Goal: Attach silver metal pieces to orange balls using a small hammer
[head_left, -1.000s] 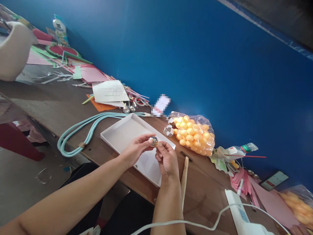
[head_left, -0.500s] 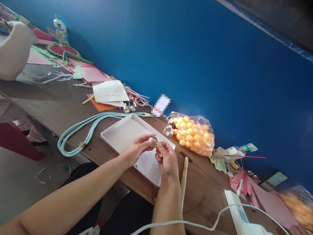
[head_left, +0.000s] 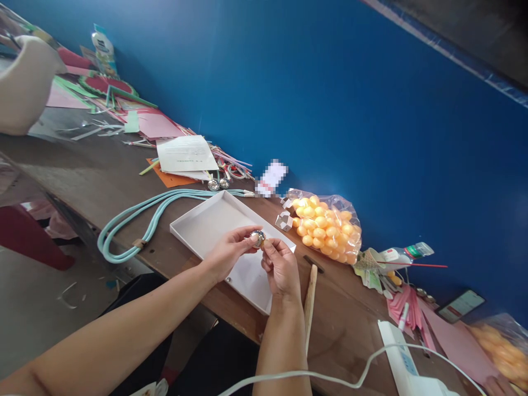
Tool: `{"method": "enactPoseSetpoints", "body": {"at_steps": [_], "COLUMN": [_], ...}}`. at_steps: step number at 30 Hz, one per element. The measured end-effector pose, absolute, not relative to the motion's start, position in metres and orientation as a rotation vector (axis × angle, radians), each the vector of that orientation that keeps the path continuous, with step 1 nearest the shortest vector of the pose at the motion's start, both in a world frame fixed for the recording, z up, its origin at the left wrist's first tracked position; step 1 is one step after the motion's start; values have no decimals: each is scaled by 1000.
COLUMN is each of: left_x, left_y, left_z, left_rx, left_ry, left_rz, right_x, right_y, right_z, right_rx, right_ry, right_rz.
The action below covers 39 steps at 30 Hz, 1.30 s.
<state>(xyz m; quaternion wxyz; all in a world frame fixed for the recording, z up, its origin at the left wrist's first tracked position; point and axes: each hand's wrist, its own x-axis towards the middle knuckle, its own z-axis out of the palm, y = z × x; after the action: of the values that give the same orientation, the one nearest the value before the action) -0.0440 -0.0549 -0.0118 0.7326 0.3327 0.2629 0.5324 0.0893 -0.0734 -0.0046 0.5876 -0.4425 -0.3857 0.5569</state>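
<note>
My left hand (head_left: pixel 229 250) and my right hand (head_left: pixel 279 265) meet over a shallow white tray (head_left: pixel 206 224) on the brown table (head_left: pixel 94 176). Both pinch one small shiny ball (head_left: pixel 258 237), silvery with an orange part, between their fingertips. The left fingers grip it from the left, the right thumb and fingers from the right. A clear bag of orange balls (head_left: pixel 325 226) lies just beyond the tray, to the right.
A pale blue cord (head_left: pixel 136 223) loops left of the tray. Two silver balls (head_left: pixel 218 183), papers (head_left: pixel 185 154) and paper scraps lie farther back. A wooden stick (head_left: pixel 309 305), a white device with cable (head_left: pixel 406 366), a glue bottle (head_left: pixel 406 252) and a phone (head_left: pixel 460 303) are at right. Another person's pale sleeve (head_left: pixel 22 82) is far left.
</note>
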Motion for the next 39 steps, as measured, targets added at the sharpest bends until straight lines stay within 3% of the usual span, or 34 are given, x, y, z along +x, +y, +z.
{"method": "enactPoseSetpoints", "body": {"at_steps": [39], "left_x": [-41], "left_y": [-56], "left_z": [-13], "left_rx": [721], "left_ry": [515], "left_rz": [1214], "right_x": [83], "right_y": [-71], "right_z": [-5], "right_rx": [-1108], "right_ry": [-1037], "right_rz": [1128]}}
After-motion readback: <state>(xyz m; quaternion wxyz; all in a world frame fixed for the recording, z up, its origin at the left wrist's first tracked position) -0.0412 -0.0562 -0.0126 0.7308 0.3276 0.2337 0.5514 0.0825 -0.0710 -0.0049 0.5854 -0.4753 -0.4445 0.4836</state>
